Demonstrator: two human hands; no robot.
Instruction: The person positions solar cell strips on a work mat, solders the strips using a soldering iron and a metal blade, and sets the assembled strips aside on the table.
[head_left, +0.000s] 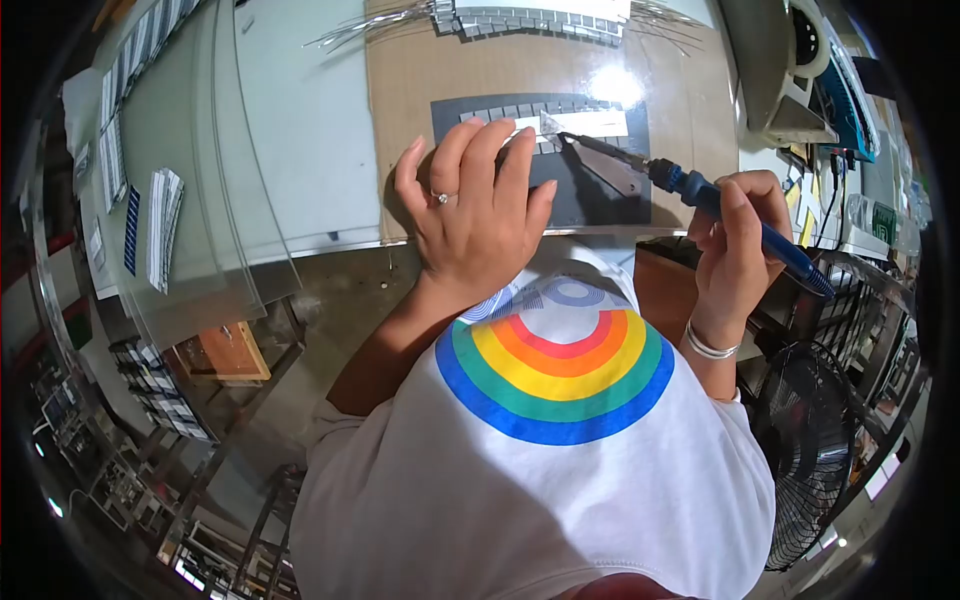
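Observation:
My right hand grips a blue-handled soldering iron like a pen. Its dark tip points left, right at the row of small tile-like pieces with a white strip along it. My left hand lies over the left part of that row, fingers spread and pointing away from me, hiding some of it. A small greyish triangular piece lies on the strip beside the iron's tip. Under the row is a dark mat; a flat, tapered grey piece with a hole rests on it below the iron.
Similar tiled pieces with thin wires sticking out lie at the far edge of the brown board. Glass sheets and bundled strips are at left. A beige machine stands right; a black fan is below it.

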